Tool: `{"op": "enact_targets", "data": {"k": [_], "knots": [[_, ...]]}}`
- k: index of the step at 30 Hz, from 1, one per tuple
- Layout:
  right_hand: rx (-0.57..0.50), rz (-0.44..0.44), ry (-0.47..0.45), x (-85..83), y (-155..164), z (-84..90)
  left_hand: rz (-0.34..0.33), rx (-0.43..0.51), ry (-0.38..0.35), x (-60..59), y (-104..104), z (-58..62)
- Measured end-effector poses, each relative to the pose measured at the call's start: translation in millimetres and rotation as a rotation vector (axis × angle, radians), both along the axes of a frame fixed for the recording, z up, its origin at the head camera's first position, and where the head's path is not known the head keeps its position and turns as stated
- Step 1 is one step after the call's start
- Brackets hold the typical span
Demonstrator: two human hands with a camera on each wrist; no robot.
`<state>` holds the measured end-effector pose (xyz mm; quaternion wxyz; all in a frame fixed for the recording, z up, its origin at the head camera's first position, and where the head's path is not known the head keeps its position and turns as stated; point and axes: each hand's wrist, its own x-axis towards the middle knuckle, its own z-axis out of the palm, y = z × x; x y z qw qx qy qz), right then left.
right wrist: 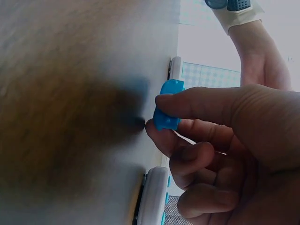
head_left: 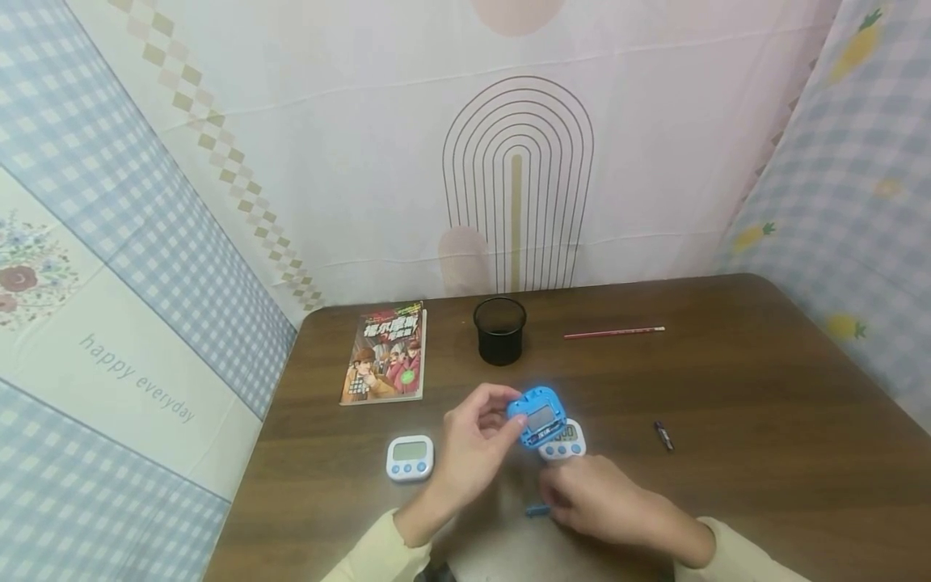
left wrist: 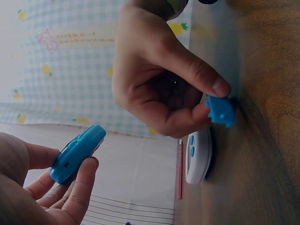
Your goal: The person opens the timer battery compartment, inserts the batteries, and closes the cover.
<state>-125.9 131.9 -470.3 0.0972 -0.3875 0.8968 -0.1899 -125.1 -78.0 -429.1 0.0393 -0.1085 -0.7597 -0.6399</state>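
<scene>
Left hand (head_left: 473, 453) is gripping the blue timer (head_left: 538, 415) above table (head_left: 764, 420) centre. Right hand (head_left: 596, 501) is pinching a small blue cover (left wrist: 220, 111) against the tabletop, at 6 o'clock of a white timer (head_left: 563, 443). Second white timer (head_left: 410, 458) is lying at 9 o'clock.

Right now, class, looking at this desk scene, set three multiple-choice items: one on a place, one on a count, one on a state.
1. Where is the black mesh pen cup?
A. right of the book
B. at the near table edge
C. on the book

2. How many white timers lie on the table?
A. one
B. two
C. four

3. The blue timer is:
A. flat on the table
B. held up in the left hand
C. inside the cup

Answers: 1 A, it stands just right of the book. 2 B, one timer left, another under the blue one. 3 B, fingers grip it above the table, while the right hand pinches a small blue piece.
</scene>
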Motion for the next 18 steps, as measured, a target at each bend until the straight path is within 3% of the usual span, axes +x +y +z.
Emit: {"op": "enact_targets", "data": {"k": [7, 13, 18], "knots": [[-0.050, -0.011, -0.013, -0.5, 0.3, 2.9, 0.003, -0.006, -0.001, -0.1, -0.6, -0.5], [-0.125, -0.040, -0.084, -1.9, 0.0, 6.8, -0.001, -0.005, -0.006, -0.2, -1.2, -0.5], [-0.188, -0.068, -0.070, -3.6, 0.1, 8.0, -0.005, -0.003, -0.003, -0.5, -1.4, -0.9]]}}
